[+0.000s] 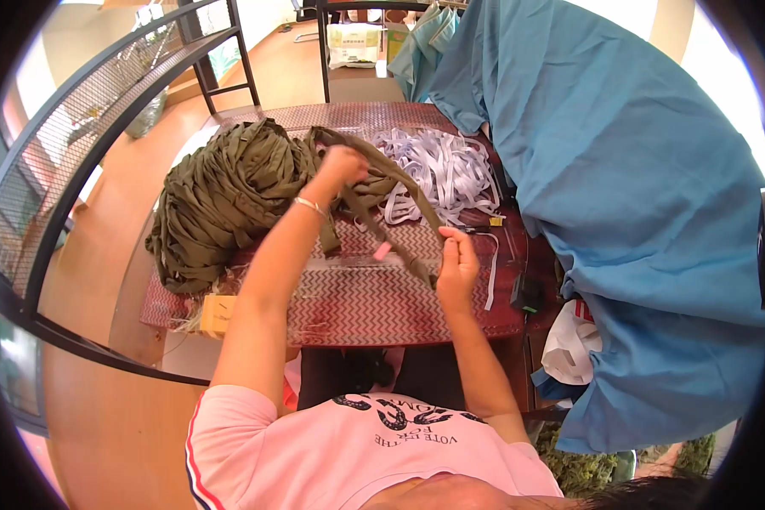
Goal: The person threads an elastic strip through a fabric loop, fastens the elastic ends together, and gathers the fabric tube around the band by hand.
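Note:
A long olive-green fabric strip (402, 180) stretches over the table between my hands. My left hand (346, 166), with a bracelet at the wrist, is closed on the strip near the big pile, its fingers slightly blurred. Lower and to the right, my right hand (456, 263) pinches the strip between thumb and fingers, and a loop of it hangs beside the hand. A small pink piece (382, 250) shows against the strip's lower run. The large heap of olive-green strips (229, 191) lies to the left of my hands.
Behind my right hand lies a tangle of white straps (442, 170). Blue cloth (629, 187) drapes along the right side. A yellow box (218, 314) sits at the patterned table's (357, 306) front left, a small black object (527, 293) at its right edge. A dark metal rack (127, 81) stands left.

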A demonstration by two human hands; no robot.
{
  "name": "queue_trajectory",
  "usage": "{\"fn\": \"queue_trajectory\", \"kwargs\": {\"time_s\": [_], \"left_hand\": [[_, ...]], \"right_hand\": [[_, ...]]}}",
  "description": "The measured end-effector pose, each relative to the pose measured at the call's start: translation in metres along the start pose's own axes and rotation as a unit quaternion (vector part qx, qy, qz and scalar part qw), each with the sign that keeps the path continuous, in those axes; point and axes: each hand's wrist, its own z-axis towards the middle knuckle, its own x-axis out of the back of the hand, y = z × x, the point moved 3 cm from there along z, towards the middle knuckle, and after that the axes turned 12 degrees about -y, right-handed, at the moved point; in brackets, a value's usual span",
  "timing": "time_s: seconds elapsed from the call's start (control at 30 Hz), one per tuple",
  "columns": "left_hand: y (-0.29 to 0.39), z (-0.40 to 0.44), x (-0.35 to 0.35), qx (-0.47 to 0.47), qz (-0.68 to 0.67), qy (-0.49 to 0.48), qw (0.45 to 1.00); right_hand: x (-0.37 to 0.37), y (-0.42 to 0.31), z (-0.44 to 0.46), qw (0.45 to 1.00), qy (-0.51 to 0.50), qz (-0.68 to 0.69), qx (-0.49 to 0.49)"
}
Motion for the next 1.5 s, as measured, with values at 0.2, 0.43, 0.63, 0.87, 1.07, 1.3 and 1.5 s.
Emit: {"fn": "queue_trajectory", "kwargs": {"time_s": [0.2, 0.43, 0.63, 0.87, 1.07, 1.3, 1.5], "left_hand": [[0.179, -0.033, 0.023, 0.376, -0.778, -0.029, 0.502], [0.281, -0.06, 0.004, 0.284, -0.824, -0.029, 0.489], [0.242, -0.076, -0.006, 0.313, -0.859, 0.161, 0.372], [0.254, -0.066, 0.002, 0.316, -0.874, 0.159, 0.333], [0.159, -0.093, 0.021, 0.376, -0.821, 0.315, 0.291], [0.132, -0.094, 0.038, 0.388, -0.825, 0.298, 0.284], [0.19, -0.048, 0.046, 0.345, -0.862, 0.159, 0.336]], "right_hand": [[-0.024, 0.028, -0.034, 0.996, -0.058, -0.04, -0.055], [-0.011, 0.054, -0.047, 0.985, -0.097, 0.019, -0.139], [-0.02, 0.042, -0.063, 0.992, -0.09, -0.062, -0.058], [-0.026, 0.033, -0.052, 0.981, -0.105, 0.073, -0.149], [0.018, 0.025, -0.036, 0.934, -0.218, -0.281, -0.032], [0.046, -0.005, -0.027, 0.843, -0.236, -0.483, 0.032], [0.011, -0.057, -0.003, 0.943, -0.231, -0.218, 0.098]]}}
